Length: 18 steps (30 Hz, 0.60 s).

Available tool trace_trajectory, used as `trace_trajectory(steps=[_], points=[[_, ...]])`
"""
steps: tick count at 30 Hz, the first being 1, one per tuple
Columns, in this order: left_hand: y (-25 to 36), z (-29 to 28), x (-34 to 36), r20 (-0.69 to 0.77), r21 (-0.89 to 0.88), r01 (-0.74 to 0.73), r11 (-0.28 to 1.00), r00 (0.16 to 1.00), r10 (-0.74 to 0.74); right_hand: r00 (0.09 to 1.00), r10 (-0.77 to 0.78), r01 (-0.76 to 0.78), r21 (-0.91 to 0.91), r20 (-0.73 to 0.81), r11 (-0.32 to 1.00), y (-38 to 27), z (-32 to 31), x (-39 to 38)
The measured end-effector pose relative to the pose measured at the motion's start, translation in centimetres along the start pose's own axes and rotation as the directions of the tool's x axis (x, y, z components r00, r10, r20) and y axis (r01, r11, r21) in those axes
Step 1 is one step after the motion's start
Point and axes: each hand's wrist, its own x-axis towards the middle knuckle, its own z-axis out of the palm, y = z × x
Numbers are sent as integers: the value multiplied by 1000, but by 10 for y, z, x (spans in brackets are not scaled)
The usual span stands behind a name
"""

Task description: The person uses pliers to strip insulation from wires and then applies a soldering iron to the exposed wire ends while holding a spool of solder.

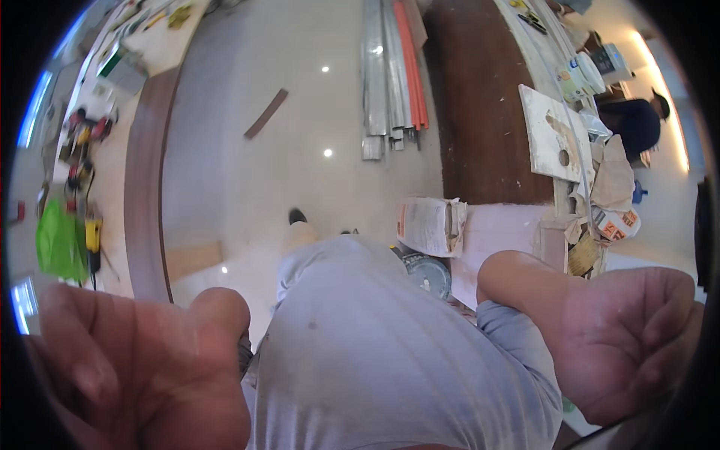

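Note:
Both of my hands are raised close to the camera, large at the two sides of the head view. My left hand (150,360) fills the lower left, palm and wrist showing, its fingers bent and partly lost in the dark rim. At the lower right is my right hand (622,337), its fingers curled in at the picture's edge. Whatever either hand may hold is out of sight. Between them, my grey shirt (375,352) covers the lower middle, and a dark shoe tip (297,216) shows on the floor.
A bench (112,202) at left bears power tools (80,176) and a green bag (60,238). Metal and orange profiles (386,67) lie ahead beside a brown board (480,97). A torn carton (431,225) and round tub (427,274) stand nearby. Another person (631,124) is at far right.

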Motion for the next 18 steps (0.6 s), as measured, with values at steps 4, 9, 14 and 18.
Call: trace_trajectory(steps=[4,9,14,18], points=[[-108,-10,12,187,-208,98,973,981,-58,1000,5,-6,-82,-6,997,68,34,8],[-250,25,46,186,-344,166,924,977,-106,998,-16,2,-214,-64,977,162,78,31],[-381,93,69,157,-459,218,861,974,-163,987,-25,-19,-271,-160,962,257,93,49],[-482,142,49,92,-567,427,704,883,-461,776,13,-121,-128,-631,984,332,89,15]])
